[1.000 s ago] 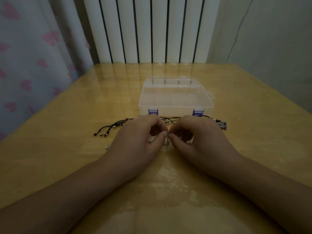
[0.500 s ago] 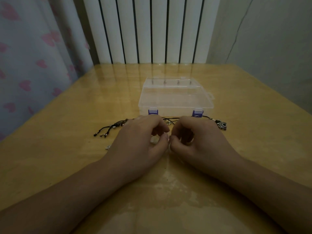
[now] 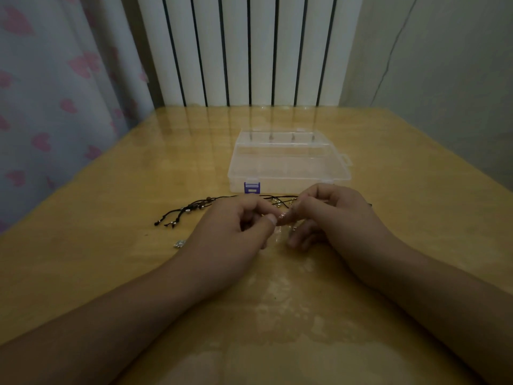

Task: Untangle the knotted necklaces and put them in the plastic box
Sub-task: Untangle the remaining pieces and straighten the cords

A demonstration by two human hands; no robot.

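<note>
Wooden desk (image 3: 111, 273) carried a closed clear plastic box (image 3: 288, 162) mid-desk toward the far edge, knotted necklaces (image 3: 194, 208) just in front of it. Left hand (image 3: 236, 232) and right hand (image 3: 333, 215) each pinched a thin silver chain (image 3: 283, 215) between them, fingers curled. Best to tease loops loose gently, not tug.

Plastic box (image 3: 288, 162) on my counter (image 3: 111, 273) behind my fingers (image 3: 273, 219), necklaces (image 3: 191, 209) left of them, between box and fingers.
</note>
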